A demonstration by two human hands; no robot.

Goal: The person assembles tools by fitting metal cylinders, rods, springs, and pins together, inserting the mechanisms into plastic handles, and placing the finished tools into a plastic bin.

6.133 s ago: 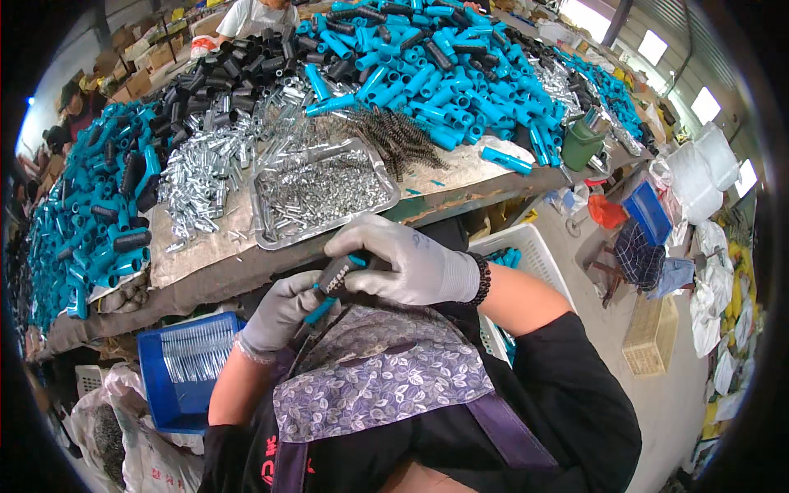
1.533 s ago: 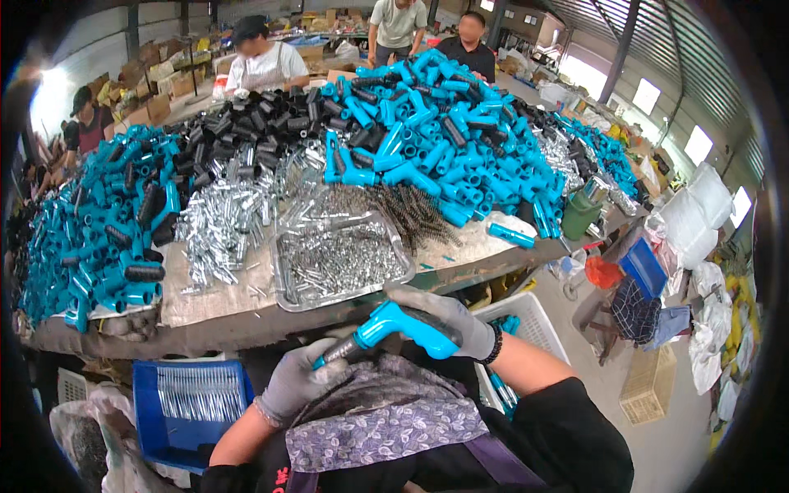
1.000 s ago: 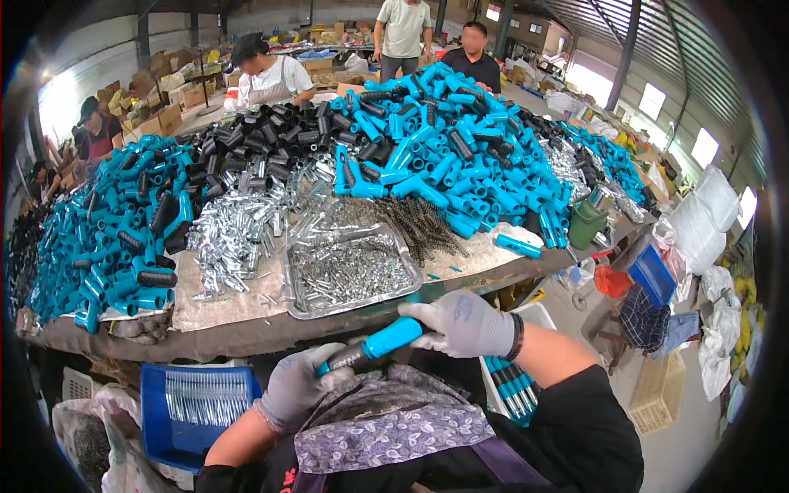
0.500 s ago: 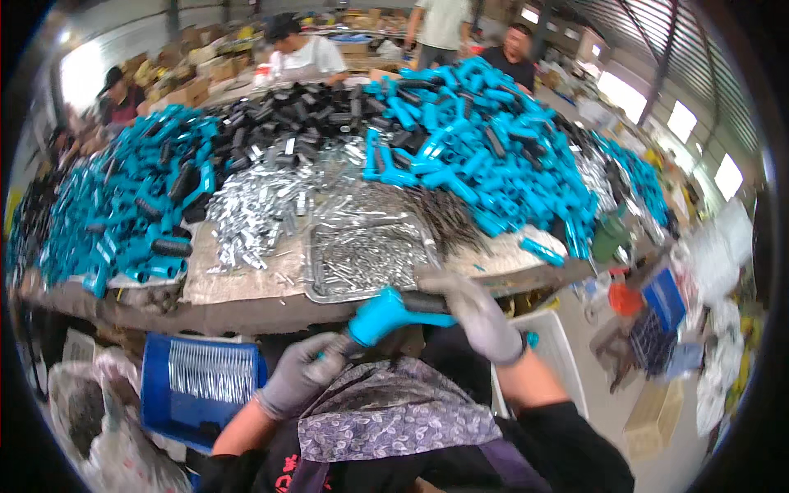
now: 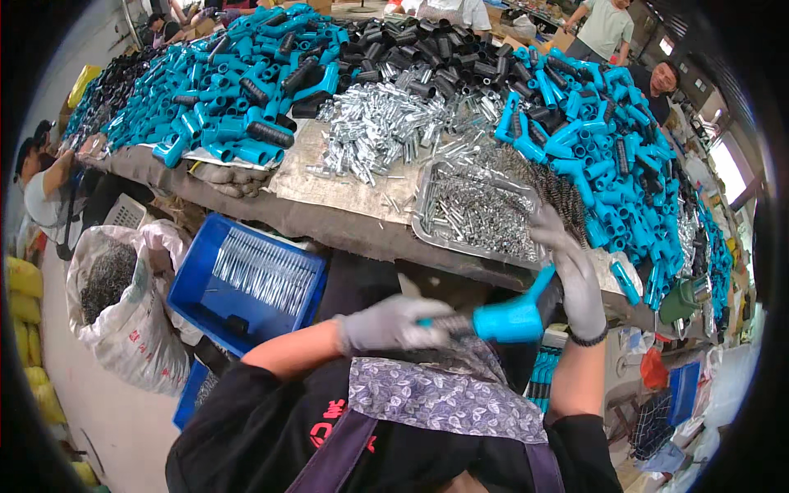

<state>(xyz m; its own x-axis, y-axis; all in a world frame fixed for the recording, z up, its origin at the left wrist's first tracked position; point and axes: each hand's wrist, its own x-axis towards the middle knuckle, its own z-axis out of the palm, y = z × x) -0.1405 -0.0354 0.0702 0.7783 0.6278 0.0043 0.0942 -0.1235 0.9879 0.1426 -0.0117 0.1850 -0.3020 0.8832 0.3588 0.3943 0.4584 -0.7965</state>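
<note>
A turquoise plastic handle piece with a branching arm is held level over my lap. My right hand, in a grey glove, has its palm and thumb against the black grip at the right end, with its fingers reaching up beside the metal tray of small shiny parts. My left hand, also gloved and smeared by motion, is closed at the left end, around a dark, blurred piece with a bit of turquoise; its kind cannot be made out.
Turquoise handles, black grips, silver metal pieces and dark springs are heaped on the table. Below stand a blue bin of metal rods and a white sack. Several people are around the table.
My view has swung left, so the table and bins sit farther right. My left hand has drawn away from the turquoise body, exposing a dark piece between them. The right hand stays at the grip.
</note>
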